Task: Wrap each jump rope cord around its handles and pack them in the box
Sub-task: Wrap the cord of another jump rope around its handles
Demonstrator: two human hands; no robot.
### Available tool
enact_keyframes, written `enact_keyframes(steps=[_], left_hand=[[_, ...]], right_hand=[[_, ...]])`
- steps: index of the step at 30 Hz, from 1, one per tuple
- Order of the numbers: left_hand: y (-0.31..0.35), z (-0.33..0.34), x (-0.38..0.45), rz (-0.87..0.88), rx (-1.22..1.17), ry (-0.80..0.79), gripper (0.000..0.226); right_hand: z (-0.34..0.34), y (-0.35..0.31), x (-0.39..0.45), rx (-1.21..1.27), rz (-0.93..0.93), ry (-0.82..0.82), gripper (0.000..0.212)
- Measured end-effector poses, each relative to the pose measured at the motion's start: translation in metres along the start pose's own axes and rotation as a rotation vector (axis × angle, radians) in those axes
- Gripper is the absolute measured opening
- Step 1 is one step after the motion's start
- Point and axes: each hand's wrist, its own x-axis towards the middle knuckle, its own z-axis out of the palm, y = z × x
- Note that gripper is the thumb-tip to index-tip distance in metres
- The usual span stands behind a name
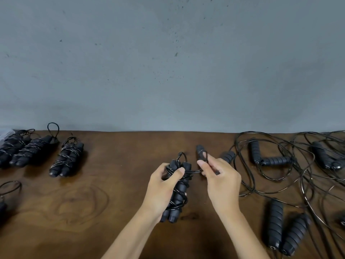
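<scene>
Now left hand (160, 186) grips the wrapped handles (178, 191); right hand (220, 176) pinches the cord (195, 171).

a dark brown wooden surface (115, 184) with curved grain rings fills the lower part of the view. behind it stands a grey concrete wall (168, 62) with small dark specks. a pale, blurred object (5, 132) lies at the far left edge.

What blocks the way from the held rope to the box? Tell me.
Cannot tell: no box shows in this view. The left hand grips the wrapped rope, the right hand pinches its loose cord end beside it.
</scene>
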Motion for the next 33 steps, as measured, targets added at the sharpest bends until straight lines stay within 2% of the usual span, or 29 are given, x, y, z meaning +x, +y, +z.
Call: enact_keyframes(steps=[2, 4, 8, 14, 17, 20, 24, 26, 29, 33], left_hand=[[0.001, -0.001, 0.001, 0.028, 0.048, 0.020, 0.009], [0.002, -0.002, 0.001, 0.061, 0.108, 0.041, 0.008], [0.001, -0.002, -0.001, 0.117, 0.181, 0.044, 0.012], [-0.005, -0.006, -0.001, 0.170, 0.301, 0.048, 0.012], [-0.003, -0.012, 0.001, 0.198, 0.400, 0.017, 0.019], [0.006, -0.018, 0.004, 0.227, 0.547, -0.036, 0.017], [0.013, -0.023, 0.008, 0.246, 0.756, -0.118, 0.018], [0.012, -0.022, 0.007, 0.233, 0.793, -0.146, 0.019], [0.012, -0.021, 0.004, 0.204, 0.705, -0.156, 0.019], [0.014, -0.023, 0.004, 0.164, 0.633, -0.151, 0.014]], right_hand=[[-0.002, 0.000, 0.005, -0.245, -0.209, -0.085, 0.015], [-0.005, -0.003, 0.011, -0.375, -0.320, -0.164, 0.018], [-0.005, -0.010, 0.020, -0.566, -0.440, -0.308, 0.001], [-0.004, -0.031, 0.021, -0.684, -0.496, -0.409, 0.022], [-0.004, -0.033, 0.021, -0.647, -0.474, -0.444, 0.016], [-0.007, -0.032, 0.019, -0.640, -0.423, -0.454, 0.039], [-0.015, -0.040, 0.020, -0.496, -0.287, -0.610, 0.067], [-0.015, -0.042, 0.022, -0.484, -0.259, -0.644, 0.061], [-0.016, -0.041, 0.025, -0.492, -0.211, -0.642, 0.048], [-0.024, -0.046, 0.025, -0.476, -0.134, -0.770, 0.046]])
